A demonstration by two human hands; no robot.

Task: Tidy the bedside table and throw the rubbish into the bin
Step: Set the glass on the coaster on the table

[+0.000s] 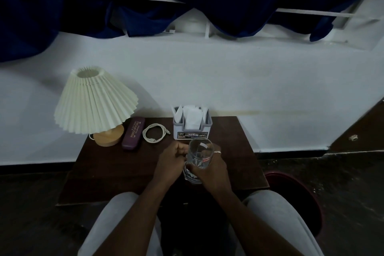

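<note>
Two hands meet over the front of the dark wooden bedside table. The right hand, with a ring on one finger, wraps its fingers and thumb round a clear drinking glass and holds it tilted above the tabletop. A small red label shows on the glass, its writing too small to read. The left hand sits against the glass's left side with its fingers curled in tight; whether they grasp any part of the glass cannot be told.

Along the back of the table, from left to right, stand a lamp with a cream pleated shade and a wooden base, a purple spectacle case lettered "PRINCE OPTICALS" in gold, a coiled white cable, and a grey tissue holder stuffed with white tissues, whose front sticker reads "OPEL". The case lies just beside the lamp base.

On the floor to the right of the table stands a dark red bin, partly hidden behind the person's grey-trousered knee. Dark blue curtains hang above the white wall.
</note>
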